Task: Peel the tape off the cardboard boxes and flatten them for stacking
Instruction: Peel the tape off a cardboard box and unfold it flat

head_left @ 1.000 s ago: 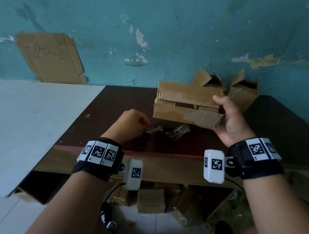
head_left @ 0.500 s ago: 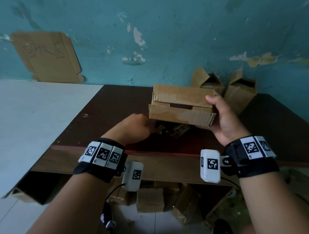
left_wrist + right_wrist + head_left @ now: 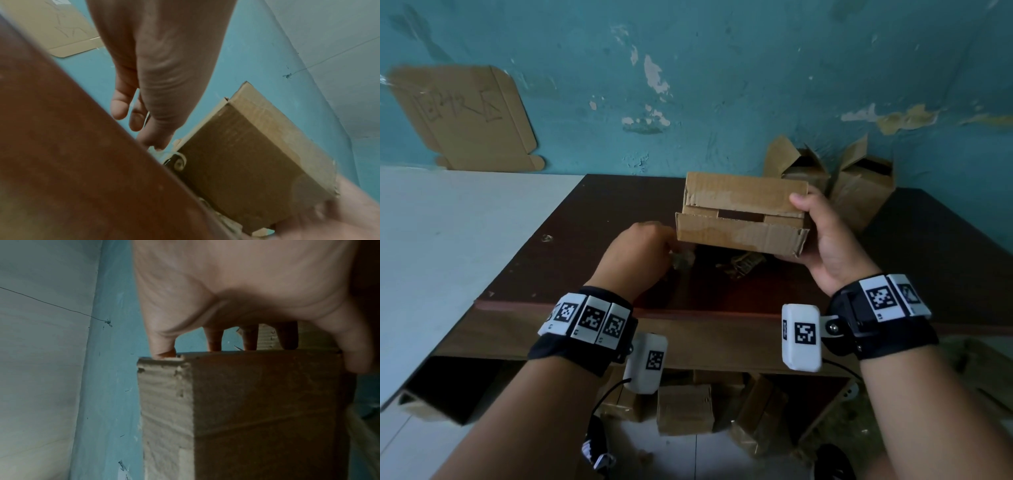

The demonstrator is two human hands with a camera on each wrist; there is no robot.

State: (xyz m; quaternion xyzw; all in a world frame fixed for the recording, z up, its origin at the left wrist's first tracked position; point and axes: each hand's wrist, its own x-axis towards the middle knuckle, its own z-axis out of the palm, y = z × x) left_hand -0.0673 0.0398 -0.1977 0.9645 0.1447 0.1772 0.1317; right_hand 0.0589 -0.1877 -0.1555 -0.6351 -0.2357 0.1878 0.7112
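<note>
The right hand (image 3: pixel 828 246) grips the cardboard box (image 3: pixel 743 214) by its right end, thumb on top, holding it above the middle of the tabletop (image 3: pixel 585 240). The left hand (image 3: pixel 637 255), fingers curled, reaches under the box's left corner near crumpled tape (image 3: pixel 744 262); whether it holds anything cannot be told.

right hand (image 3: pixel 825 246) gripping, thumb up, left hand (image 3: pixel 638 251) curled, knuckles up

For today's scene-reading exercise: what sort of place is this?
Probably a storeroom or back-room work corner: a peeling teal wall, a worn brown table, and open cardboard boxes against the wall.
</note>
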